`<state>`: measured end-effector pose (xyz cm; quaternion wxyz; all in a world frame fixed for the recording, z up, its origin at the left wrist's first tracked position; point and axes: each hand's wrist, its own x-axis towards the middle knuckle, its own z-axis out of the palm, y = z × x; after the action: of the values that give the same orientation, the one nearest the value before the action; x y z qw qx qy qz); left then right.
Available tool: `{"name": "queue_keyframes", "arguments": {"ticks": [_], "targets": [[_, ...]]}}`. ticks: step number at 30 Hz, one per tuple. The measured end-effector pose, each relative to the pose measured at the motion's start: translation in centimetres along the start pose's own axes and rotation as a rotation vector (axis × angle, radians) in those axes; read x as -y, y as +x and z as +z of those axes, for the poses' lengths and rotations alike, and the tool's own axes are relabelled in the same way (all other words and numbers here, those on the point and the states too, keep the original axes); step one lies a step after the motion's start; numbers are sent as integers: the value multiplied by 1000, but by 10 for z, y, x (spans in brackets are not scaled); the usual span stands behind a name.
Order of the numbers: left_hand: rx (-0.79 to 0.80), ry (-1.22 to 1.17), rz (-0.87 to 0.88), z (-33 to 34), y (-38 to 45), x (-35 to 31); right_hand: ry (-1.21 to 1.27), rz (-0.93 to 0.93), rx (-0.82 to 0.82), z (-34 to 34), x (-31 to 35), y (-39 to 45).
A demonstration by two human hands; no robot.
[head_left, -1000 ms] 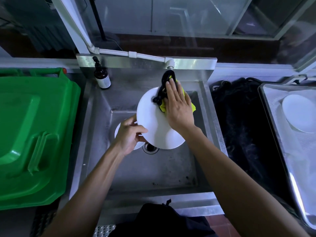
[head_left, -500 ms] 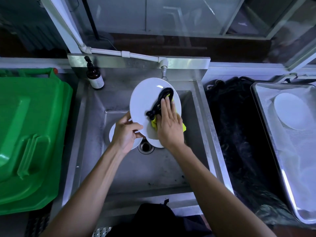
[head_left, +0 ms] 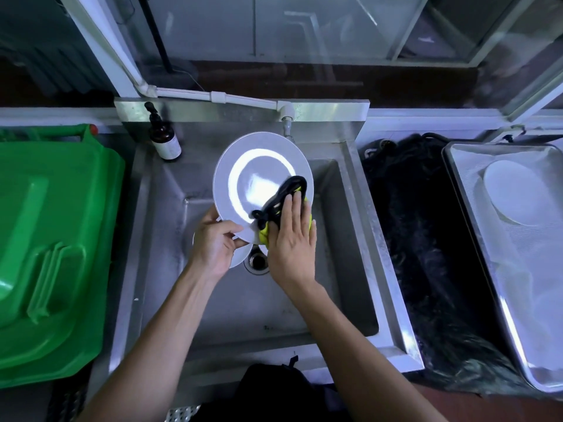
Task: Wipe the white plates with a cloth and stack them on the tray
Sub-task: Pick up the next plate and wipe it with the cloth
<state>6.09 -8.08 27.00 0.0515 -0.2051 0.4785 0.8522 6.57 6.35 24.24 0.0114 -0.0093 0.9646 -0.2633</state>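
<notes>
Over the steel sink (head_left: 341,269) my left hand (head_left: 214,242) pinches the near rim of a white plate (head_left: 243,181), tilted up with its face toward me. My right hand (head_left: 291,242) lies flat with straight fingers on a yellow and black cloth (head_left: 281,202), pressing it against the plate's lower right part. Another white plate (head_left: 240,257) lies in the sink under my left hand, mostly hidden. At the far right a steel tray (head_left: 475,214) holds a white plate (head_left: 511,193).
A green bin lid (head_left: 51,239) fills the left side. A brown pump bottle (head_left: 163,138) stands at the sink's back left corner, the tap (head_left: 286,117) behind the plate. Black netting (head_left: 423,239) lies between sink and tray. The drain (head_left: 257,260) sits below my hands.
The plate has tipped up so its face shows more fully. My right hand has slid the cloth from the plate's far edge down to its lower right.
</notes>
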Motion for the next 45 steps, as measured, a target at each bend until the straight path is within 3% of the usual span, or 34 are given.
{"name": "queue_keyframes", "arguments": {"ticks": [7,15,21,29,45], "targets": [[22,20,-9,-1,0,0,368,171,-32,-18,-7,23],[75,104,-25,-12,3,-8,635,186,-9,-43,-22,37],[117,234,-73,-25,9,-21,665,134,-72,-59,-32,46],[223,463,-138,-33,20,-48,598,25,-34,-70,-44,54],[402,937,-30,-10,36,-83,511,7,-28,-79,-46,49]]}}
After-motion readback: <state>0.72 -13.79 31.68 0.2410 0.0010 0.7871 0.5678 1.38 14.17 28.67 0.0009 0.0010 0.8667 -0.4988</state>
